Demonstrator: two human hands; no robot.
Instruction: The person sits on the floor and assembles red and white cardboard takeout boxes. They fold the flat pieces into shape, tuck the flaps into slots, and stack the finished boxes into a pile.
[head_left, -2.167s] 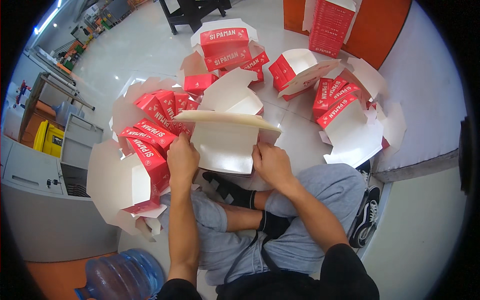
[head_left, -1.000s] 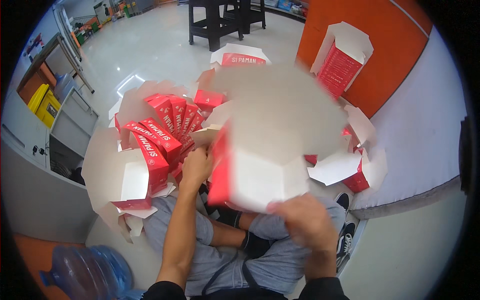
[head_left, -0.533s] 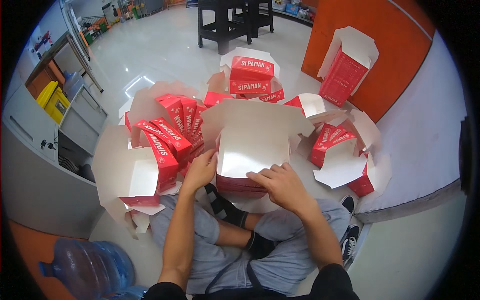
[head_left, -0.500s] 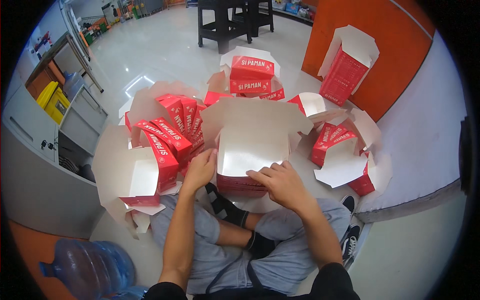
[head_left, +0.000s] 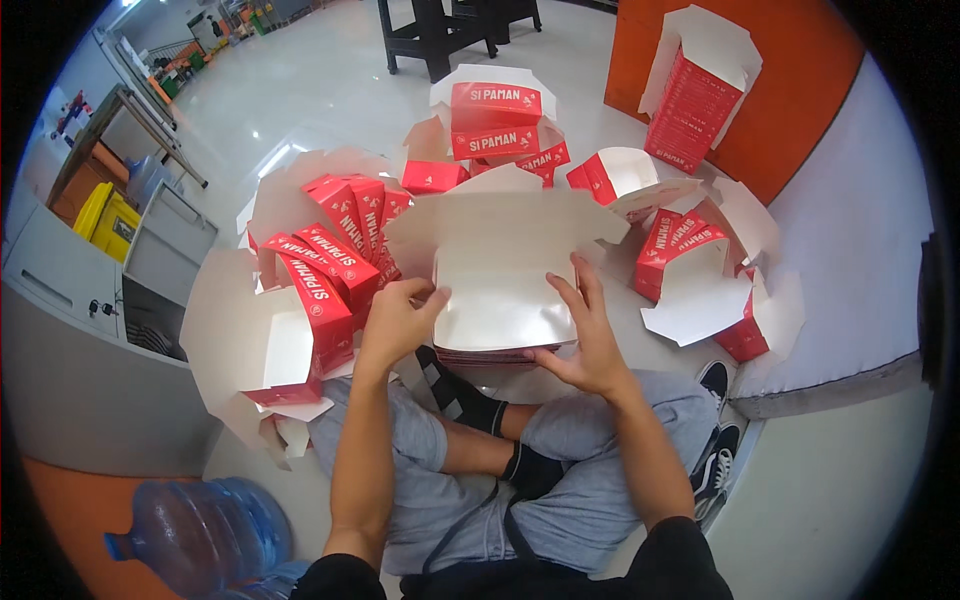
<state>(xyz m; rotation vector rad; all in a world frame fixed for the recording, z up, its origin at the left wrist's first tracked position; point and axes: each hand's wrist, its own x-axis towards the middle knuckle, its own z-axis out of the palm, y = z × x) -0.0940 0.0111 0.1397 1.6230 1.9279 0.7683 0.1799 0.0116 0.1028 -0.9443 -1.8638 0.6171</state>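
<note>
A nest of red-and-white paper food boxes (head_left: 505, 300) stands before my crossed legs, the top one with its white inside showing and its back flap raised. At its left edge my left hand (head_left: 402, 318) is closed, thumb and fingers pinching the side wall. My right hand (head_left: 588, 335) lies at the right front corner with the fingers apart, thumb by the front edge and fingertips along the right side. Under the top box, the dark red edges of the others show at the front.
Red paper boxes (head_left: 335, 290) are heaped at left, with more boxes (head_left: 495, 120) behind and several boxes (head_left: 690, 260) at right. A tall stack of boxes (head_left: 690, 110) stands by the orange panel (head_left: 790, 110). A blue water jug (head_left: 205, 530) lies lower left, beside a grey cabinet (head_left: 70, 330).
My right hand has shifted from the front edge to the right corner, its fingers spreading. The left hand has come up slightly along the left edge. The view has tilted a little downward.
</note>
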